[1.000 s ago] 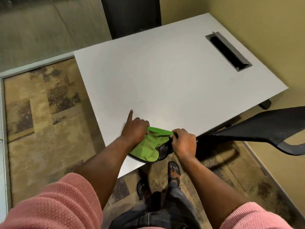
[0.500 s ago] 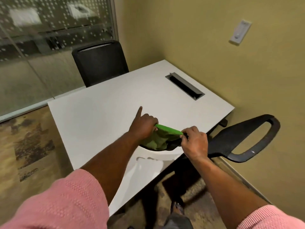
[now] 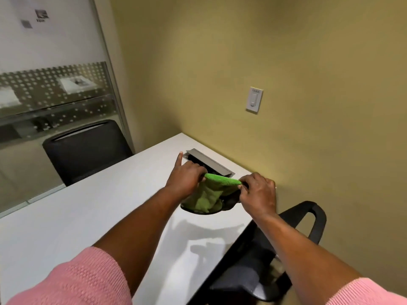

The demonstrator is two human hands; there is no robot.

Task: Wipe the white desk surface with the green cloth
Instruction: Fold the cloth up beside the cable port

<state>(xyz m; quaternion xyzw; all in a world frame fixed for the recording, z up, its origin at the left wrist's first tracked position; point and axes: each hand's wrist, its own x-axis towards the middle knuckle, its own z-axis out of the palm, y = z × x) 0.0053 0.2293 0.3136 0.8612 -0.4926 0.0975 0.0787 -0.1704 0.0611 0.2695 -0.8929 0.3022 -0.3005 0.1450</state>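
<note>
Sleeves: pink knit at the bottom of the view; our forearms reach out over the desk's near right corner.
Chair (image 3: 293,234): black, its armrest just beside the desk's right edge.
Right hand (image 3: 258,195): closed on the right end of the cloth's top hem.
Left hand (image 3: 186,178): pinches the left end of the hem, forefinger stretched out free.
Green cloth (image 3: 209,195): held up off the surface near the right edge; taut hem runs left to right, the rest sags down, dark trim lowest.
Step, as we judge: lower it flat, palm on top, wipe in overlapping passes.
White desk (image 3: 92,212): bare.
Cable slot (image 3: 209,162): by the far edge; we should skirt it.
</note>
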